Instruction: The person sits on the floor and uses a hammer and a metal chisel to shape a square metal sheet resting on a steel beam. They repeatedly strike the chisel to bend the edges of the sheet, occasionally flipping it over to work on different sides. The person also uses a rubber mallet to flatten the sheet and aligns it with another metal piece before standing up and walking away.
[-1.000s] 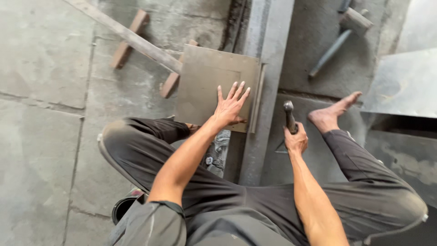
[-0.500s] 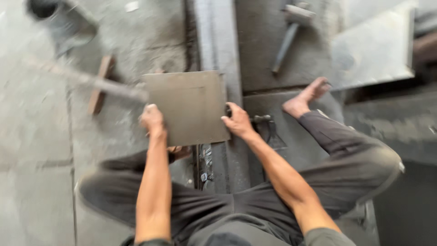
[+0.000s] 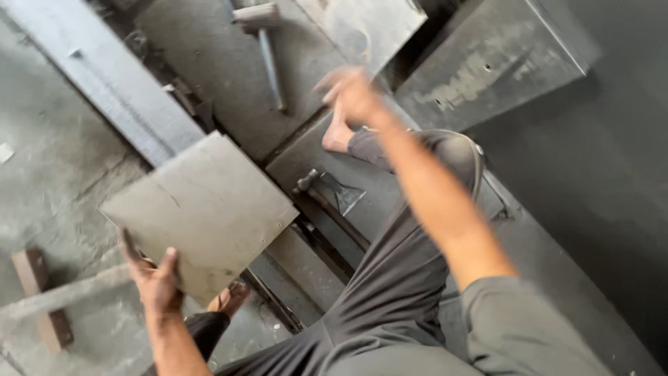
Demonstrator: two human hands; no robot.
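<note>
A square grey metal sheet (image 3: 202, 209) lies tilted over a long steel beam (image 3: 111, 83). My left hand (image 3: 153, 275) grips its near left corner, thumb on top. My right hand (image 3: 351, 94) is lifted in the air, blurred, fingers apart and holding nothing. It hovers above my bare right foot (image 3: 339, 136), not far from a hammer (image 3: 268, 42) that lies on the floor beyond. A small dark hammer-like tool (image 3: 327, 191) rests on the flat steel plate between the sheet and my right leg.
Another metal sheet (image 3: 362, 24) lies at the top. A large dark metal box (image 3: 494, 56) stands at the upper right. A wooden piece (image 3: 42, 299) lies on the concrete floor at the lower left. My left foot (image 3: 229, 298) sits under the sheet's near edge.
My right hand has let go of the sheet's edge and swung up to the right. My left hand has kept its hold on the sheet. My head has turned, so the view has rotated.
</note>
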